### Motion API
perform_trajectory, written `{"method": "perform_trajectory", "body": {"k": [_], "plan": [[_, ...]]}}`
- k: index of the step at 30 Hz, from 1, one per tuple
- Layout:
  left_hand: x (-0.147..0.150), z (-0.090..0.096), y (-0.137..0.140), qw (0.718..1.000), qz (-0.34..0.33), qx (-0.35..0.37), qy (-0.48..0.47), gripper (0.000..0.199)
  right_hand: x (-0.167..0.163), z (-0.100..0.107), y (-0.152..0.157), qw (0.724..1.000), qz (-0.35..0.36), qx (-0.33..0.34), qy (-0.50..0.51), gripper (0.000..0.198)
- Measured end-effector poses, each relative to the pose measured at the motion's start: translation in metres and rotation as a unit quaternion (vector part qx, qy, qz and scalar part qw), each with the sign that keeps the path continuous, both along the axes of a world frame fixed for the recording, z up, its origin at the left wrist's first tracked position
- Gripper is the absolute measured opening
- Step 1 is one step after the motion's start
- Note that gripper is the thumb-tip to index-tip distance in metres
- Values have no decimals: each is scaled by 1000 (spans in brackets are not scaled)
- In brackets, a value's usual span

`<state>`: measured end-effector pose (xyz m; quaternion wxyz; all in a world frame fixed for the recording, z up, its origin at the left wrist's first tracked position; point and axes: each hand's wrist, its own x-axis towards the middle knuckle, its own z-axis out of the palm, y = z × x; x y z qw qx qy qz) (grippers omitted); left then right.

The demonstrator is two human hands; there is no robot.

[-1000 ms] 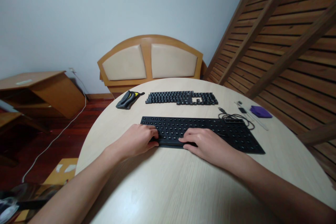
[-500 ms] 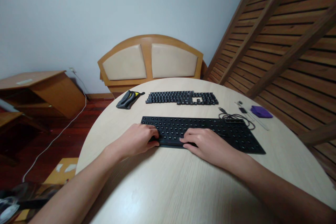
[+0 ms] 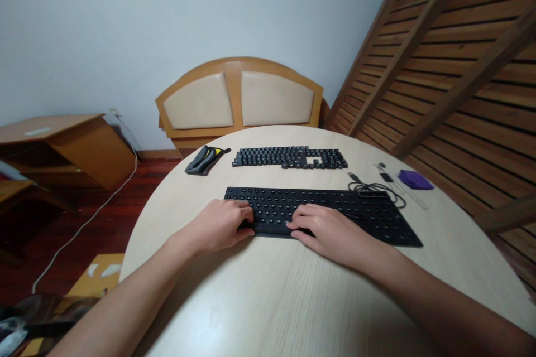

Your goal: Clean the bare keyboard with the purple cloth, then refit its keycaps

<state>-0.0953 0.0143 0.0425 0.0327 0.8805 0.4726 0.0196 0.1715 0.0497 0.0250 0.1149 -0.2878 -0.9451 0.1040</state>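
A black keyboard [image 3: 301,198] with its keycaps off lies across the table, rows of small switch posts showing. My left hand [image 3: 226,222] is closed at its near left part, fingers curled over the top and thumb along the front edge. Farther right, my right hand [image 3: 320,226] is closed on the same front edge in a like way, thumb low and fingers bent on top. What lies under the fingertips is hidden. Behind the keyboard, loose black keycaps [image 3: 268,156] stand in keyboard order, with a gap toward the right side.
Back left on the round table [image 3: 259,301] lies a grey, black and yellow pouch or glove-like item [image 3: 205,160]. To the right are a coiled USB cable [image 3: 379,187], thin tools [image 3: 408,189] and a purple cloth pouch [image 3: 414,179]. A padded wooden headboard [image 3: 238,100] stands behind the table.
Both hands keep their place on the keyboard. The view has shifted very slightly; nothing else visibly moved.
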Motion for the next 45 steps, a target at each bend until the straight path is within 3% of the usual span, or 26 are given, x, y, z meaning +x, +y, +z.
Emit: {"method": "perform_trajectory", "body": {"k": [4,7,11,14,18,26,35,40,45], "plan": [[7,1,-1,999,-1,32,-7,28,2,5,8,999,-20,-14,25,19],[15,-2,-2,998,-17,57,-36,29,5,6,27,997,-75,1,22,18],[21,-16,0,994,-52,67,-62,39,10,-1,64,985,-170,39,-1,27],[21,-27,2,994,-51,68,-65,50,11,-10,85,977,-207,28,-45,35],[20,-34,4,995,-47,54,-68,54,7,-17,98,973,-214,15,-89,37],[21,-33,4,995,-49,48,-67,54,-16,-14,120,973,-216,6,-76,38],[20,-33,4,995,-48,50,-65,55,-55,-16,139,963,-250,87,-58,34],[20,-33,4,995,-45,49,-74,55,-59,-19,138,965,-235,103,-50,22],[21,-33,3,995,-41,56,-72,58,-43,-11,116,974,-196,106,-37,20]]}}
